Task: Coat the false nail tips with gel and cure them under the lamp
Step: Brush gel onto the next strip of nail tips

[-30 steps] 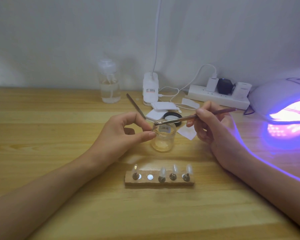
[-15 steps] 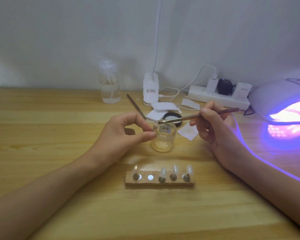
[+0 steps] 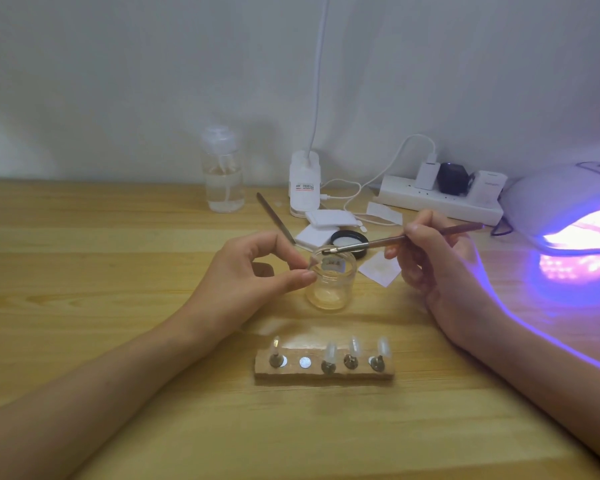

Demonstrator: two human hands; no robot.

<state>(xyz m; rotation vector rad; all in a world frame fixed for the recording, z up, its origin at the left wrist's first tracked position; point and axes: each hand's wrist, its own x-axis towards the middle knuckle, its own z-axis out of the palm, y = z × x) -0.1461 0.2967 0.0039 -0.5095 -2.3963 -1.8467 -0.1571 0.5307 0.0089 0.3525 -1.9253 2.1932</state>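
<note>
Pinching perhaps a clear nail tip, the left grip is steadying it for the thin brown brush the right grip is holding.

The surface is pale honey wood with darker grain streaks running across. The brush has a reddish-brown handle and a silver ferrule. The jar is clear glass, yellowish at the bottom. The block is tan, set with silver discs; the nail tips on it are milky clear, as is the nail tip in the left hand. The lamp is white and glows violet and pink inside, casting a violet edge along the right hand. The power strip is white, with one black adapter.
</note>
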